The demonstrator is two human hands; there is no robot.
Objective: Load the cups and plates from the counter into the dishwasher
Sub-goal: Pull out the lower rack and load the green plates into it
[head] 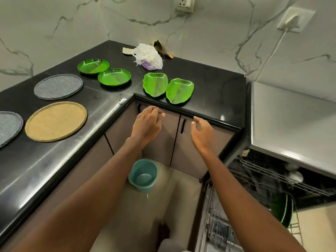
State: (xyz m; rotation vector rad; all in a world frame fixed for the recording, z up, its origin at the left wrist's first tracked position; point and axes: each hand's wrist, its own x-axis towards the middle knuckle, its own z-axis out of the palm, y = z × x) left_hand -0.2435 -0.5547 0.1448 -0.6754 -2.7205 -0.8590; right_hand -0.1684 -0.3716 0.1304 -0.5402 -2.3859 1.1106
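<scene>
- Right now your left hand point(148, 122) and right hand point(201, 131) are both hovering empty just below the counter point(214, 91) edge, fingers loosely spread, gripping nothing.
- Two leaf-shaped green plates point(155, 84) are sitting at 12 o'clock from your hands, near the front edge and nearly touching each other; the right one point(179, 90) is lying closest to the lip.
- Two round green plates point(114, 76) are waiting further back at about 11 o'clock, one partly behind the other.
- I'm not seeing any cups on the counter in this view.
- At 4 o'clock the dishwasher point(254, 188) is standing open, with a green plate point(283, 210) already upright in the lower rack.
- Watch out: those plates are looking glossy and thin-rimmed, so a shallow pinch is probably risking a slip onto the floor.
- Dragging the near plate off the edge could be nudging its neighbour over too.
- The teal bucket point(143, 174) is sitting on the floor at 6 o'clock, so turning toward the rack could be catching your foot.
</scene>
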